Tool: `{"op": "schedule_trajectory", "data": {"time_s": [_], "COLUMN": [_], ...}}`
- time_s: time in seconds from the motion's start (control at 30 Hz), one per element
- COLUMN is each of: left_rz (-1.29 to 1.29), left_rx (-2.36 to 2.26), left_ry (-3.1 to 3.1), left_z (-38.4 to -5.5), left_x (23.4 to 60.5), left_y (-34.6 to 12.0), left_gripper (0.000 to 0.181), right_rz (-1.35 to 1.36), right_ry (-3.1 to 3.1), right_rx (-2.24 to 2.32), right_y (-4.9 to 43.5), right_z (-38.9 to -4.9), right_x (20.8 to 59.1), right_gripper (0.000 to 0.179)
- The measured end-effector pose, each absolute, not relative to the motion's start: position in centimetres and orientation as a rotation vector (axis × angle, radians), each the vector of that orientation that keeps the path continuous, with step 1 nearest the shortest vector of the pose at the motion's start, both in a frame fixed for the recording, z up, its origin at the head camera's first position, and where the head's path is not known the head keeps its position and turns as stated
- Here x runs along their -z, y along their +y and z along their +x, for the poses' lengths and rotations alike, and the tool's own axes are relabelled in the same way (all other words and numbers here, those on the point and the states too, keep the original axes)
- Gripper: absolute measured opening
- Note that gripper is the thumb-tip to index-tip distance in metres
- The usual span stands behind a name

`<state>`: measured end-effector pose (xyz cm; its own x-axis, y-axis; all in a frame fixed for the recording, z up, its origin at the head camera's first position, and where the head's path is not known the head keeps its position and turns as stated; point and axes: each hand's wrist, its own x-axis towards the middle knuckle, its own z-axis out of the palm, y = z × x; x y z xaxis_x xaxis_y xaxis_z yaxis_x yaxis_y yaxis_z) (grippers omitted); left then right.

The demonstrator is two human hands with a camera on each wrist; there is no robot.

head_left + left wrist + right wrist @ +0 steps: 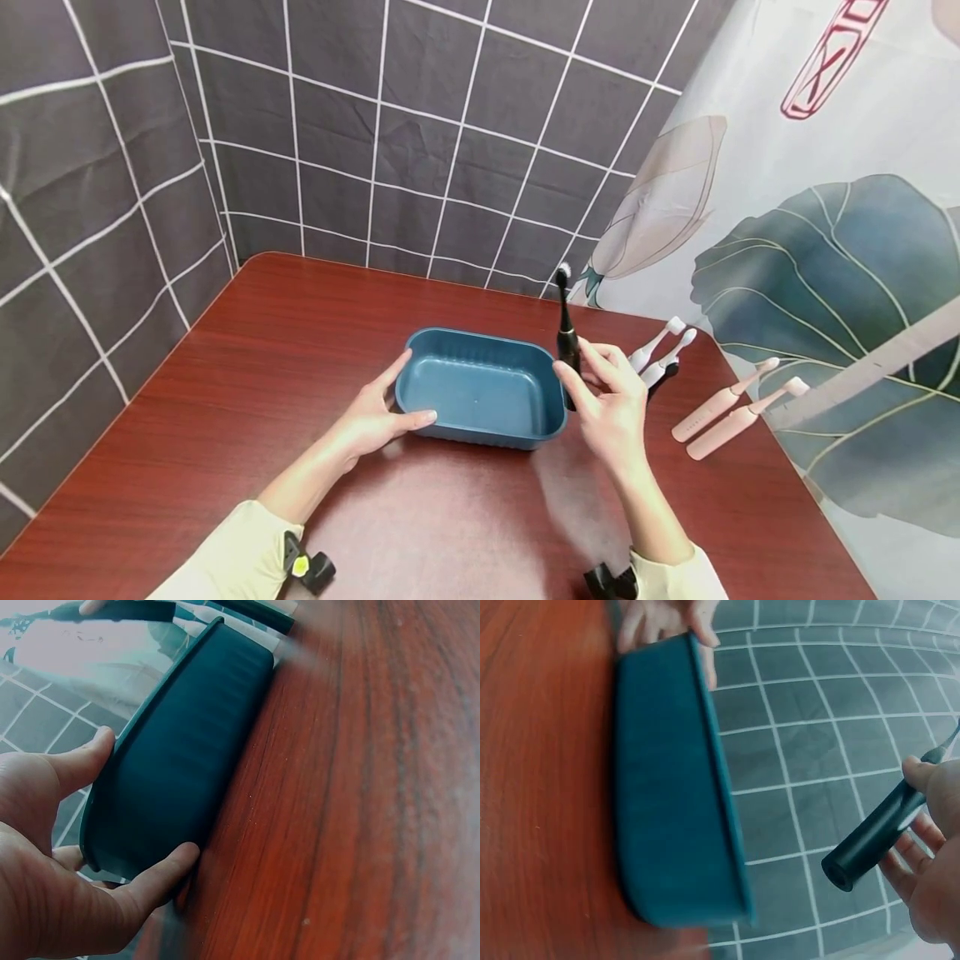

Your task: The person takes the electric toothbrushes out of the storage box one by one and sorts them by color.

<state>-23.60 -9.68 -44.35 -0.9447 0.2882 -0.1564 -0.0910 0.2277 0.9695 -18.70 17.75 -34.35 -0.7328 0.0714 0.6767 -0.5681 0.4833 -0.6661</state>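
A blue plastic box (480, 432) with an open top sits on the table, its inside bare. My left hand (378, 417) grips the box's left end, the thumb over the front rim and the fingers along the outside wall. In the left wrist view that hand (90, 847) spans the end from rim to base. A black electric toothbrush (567, 346) is pinched upright, bristles up, between the thumb and fingers of my right hand (611, 408). It is held beside the box's right end. In the right wrist view the toothbrush handle (870, 836) is off the table, apart from the box.
Right of my right hand lie two white electric toothbrushes (660, 364) and a black one (662, 379), partly hidden. Two pink electric toothbrushes (723, 429) lie farther right, near the edge of the reddish wooden table (315, 333). A grey checked cloth (420, 150) hangs behind.
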Motion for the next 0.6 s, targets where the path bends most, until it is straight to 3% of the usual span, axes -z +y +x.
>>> {"op": "schedule_trajectory", "data": {"time_s": [0.6], "left_rz": [0.202], "left_rx": [-1.764], "left_ry": [2.225], "left_z": [-23.6], "left_x": [44.3], "left_y": [-9.7], "left_gripper": [0.099], "right_rz": [0.361], "right_ry": [-1.8], "right_rx": [-1.315], "right_y": [21.8], "right_z": [-16.2], "right_x": [32.3], "right_gripper": [0.035]}}
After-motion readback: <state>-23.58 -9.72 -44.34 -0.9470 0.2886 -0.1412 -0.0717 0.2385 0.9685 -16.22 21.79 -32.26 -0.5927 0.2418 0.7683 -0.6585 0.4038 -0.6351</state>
